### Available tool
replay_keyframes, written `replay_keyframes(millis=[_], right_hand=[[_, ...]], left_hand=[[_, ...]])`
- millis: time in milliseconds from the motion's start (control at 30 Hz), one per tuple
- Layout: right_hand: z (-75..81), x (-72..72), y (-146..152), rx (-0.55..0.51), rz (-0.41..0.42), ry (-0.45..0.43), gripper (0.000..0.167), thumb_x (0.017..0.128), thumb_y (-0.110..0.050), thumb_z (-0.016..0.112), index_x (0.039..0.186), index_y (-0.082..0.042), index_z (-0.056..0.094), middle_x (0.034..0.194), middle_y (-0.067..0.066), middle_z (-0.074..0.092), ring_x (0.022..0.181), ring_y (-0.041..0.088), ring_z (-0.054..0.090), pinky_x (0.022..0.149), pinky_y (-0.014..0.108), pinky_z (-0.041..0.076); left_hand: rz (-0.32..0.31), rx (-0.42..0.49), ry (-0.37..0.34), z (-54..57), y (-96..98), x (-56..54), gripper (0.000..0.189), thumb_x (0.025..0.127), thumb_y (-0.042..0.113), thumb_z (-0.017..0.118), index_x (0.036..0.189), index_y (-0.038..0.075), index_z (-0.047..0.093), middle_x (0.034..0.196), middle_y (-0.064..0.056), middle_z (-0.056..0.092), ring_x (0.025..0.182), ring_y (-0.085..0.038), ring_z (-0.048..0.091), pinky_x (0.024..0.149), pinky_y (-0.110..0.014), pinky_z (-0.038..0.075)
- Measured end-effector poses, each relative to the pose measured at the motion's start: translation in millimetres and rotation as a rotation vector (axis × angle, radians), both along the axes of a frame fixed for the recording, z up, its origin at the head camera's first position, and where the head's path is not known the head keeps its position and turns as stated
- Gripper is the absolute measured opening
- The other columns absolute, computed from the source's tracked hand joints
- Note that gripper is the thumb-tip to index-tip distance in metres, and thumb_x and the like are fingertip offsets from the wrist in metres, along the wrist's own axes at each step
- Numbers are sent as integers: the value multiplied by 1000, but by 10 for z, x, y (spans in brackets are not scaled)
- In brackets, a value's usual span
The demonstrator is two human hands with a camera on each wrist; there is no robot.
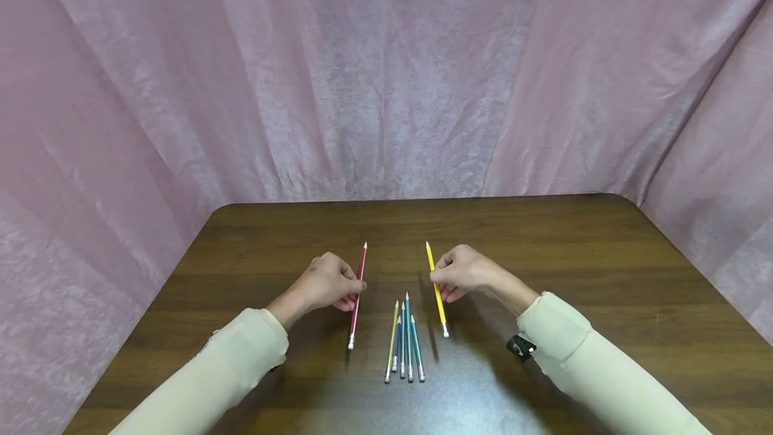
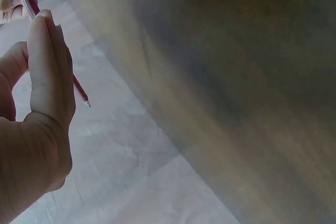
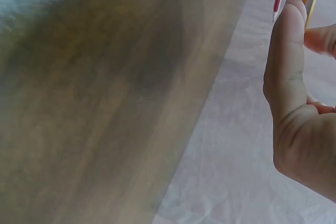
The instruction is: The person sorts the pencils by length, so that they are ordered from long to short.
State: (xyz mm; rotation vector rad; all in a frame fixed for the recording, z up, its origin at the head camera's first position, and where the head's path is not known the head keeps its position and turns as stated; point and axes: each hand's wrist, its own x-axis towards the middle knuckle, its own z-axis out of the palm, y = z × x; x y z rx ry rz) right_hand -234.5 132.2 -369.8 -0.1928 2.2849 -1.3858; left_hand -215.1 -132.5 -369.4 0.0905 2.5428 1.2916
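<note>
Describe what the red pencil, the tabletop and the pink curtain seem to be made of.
Red pencil: probably wood with a painted finish; its sharpened tip shows a pale cone.
Tabletop: brown, slightly shiny wood or wood-look laminate, given its grain streaks.
Pink curtain: fabric, perhaps velvet, judging by soft folds and mottled sheen.

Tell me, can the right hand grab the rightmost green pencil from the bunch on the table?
Probably, though the right hand is pinching the yellow pencil, so it may need to let go first. Nothing else seems to lie between it and the green pencil.
</note>
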Motion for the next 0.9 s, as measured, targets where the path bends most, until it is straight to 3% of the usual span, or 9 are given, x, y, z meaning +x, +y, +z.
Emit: replay_keyframes(millis=[367,600,900], right_hand=[[87,-126,-28,-66,-26,29,24,87,2,58,107,17,59,72,11,63,61,15,65,62,30,62],[141,-212,-102,-102,-44,29,26,87,3,57,109,15,60,76,11,62,64,16,65,65,31,63],[166,-323,-209,-108,-49,50,24,88,3,59,109,15,61,75,9,62,64,15,65,65,32,63]], left_hand=[[12,6,25,81,-51,-210,14,88,4,73,87,-10,73,63,-8,69,52,-9,65,53,-26,60],[54,14,26,113,-77,-358,16,89,6,72,91,-10,73,63,-7,69,51,-7,63,57,-28,61],[92,29,21,63,-138,-496,19,91,8,72,97,-11,73,66,-8,70,50,-7,63,60,-31,62]])
